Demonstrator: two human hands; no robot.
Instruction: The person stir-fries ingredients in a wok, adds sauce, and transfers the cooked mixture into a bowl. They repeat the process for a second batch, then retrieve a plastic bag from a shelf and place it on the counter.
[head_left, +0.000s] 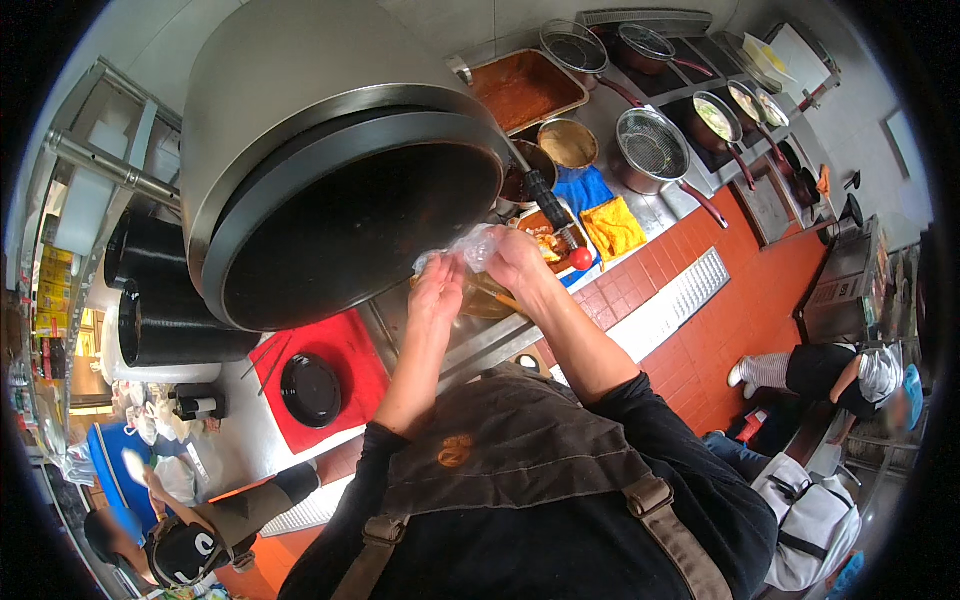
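A crumpled piece of thin clear plastic stretches between my hands, in front of the rim of a large metal cooking drum. My right hand grips its bunched part. At the other end, the fingertips of my left hand pinch the plastic, with the fingers nearly straight. Whether it is a bag or a glove cannot be made out. Below the hands is a bowl, partly hidden by them. A black handle with a red ball knob slants down beside my right hand.
A black dish and chopsticks lie on a red cloth at left. Right of me are a sauce tray, a yellow cloth and lidded pans. One person stands lower left; others stand at right.
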